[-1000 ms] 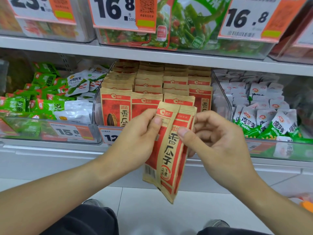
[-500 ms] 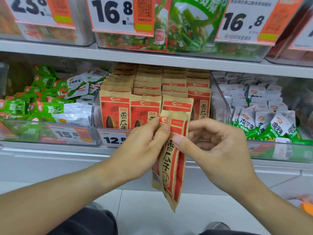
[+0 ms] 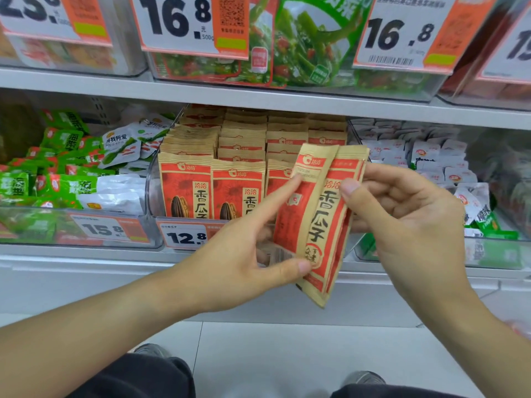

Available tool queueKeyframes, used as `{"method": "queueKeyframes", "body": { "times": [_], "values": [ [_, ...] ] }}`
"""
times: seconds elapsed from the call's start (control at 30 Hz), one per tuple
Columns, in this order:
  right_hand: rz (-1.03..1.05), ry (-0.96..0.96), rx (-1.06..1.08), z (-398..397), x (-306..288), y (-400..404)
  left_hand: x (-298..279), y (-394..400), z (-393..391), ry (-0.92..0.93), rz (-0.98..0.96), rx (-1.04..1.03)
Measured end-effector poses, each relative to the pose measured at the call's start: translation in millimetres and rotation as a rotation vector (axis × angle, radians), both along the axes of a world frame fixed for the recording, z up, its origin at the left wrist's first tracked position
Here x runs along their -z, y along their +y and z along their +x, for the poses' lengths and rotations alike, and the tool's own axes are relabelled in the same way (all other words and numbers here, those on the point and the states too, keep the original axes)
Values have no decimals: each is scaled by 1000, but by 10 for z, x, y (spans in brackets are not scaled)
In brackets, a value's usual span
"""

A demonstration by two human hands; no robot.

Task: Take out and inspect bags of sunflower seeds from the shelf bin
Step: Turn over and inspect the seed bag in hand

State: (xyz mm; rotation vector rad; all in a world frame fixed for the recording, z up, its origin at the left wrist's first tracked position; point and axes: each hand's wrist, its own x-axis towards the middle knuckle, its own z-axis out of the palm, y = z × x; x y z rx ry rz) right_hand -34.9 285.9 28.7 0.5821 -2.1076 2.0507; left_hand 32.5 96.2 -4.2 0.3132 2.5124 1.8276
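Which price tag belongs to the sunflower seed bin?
The 12.8 tag, clipped on the sunflower seed bin; the 15.8 tag fronts the green-packet bin alongside.

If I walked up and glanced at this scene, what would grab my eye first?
Probably the red and tan sunflower seed bags held up in the middle, the left hand pinching them from one side and the right hand from the other. Behind them, the clear shelf bin is packed with rows of matching bags. Big black price tags hang along the shelf above.
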Motion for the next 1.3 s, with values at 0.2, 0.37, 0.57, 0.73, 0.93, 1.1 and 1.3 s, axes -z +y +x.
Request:
{"method": "queueKeyframes", "body": {
  "times": [0.2, 0.37, 0.57, 0.73, 0.93, 1.1, 1.3],
  "values": [
    [82, -23, -182, 38, 17, 7, 47, 0, -12, -1, -26, -7],
    [76, -17, -292, 24, 50, -16, 61, -16, -35, 14, -33, -39],
    [79, -2, -312, 34, 76, -43, 66, -21, -57, 4, -38, -50],
    [84, -14, -314, 15, 82, -44, 47, -59, -71, -28, -16, -25],
    [78, 2, -308, -1, 80, -36, 13, -100, -67, -50, 12, 26],
    [-24, -33, -416, 30, 124, -69, -27, -32, -13, 22, 37, 52],
    [21, 26, -297, -60, 107, -26, -159, -41, 36, 147, -37, 68]
  ]
}}
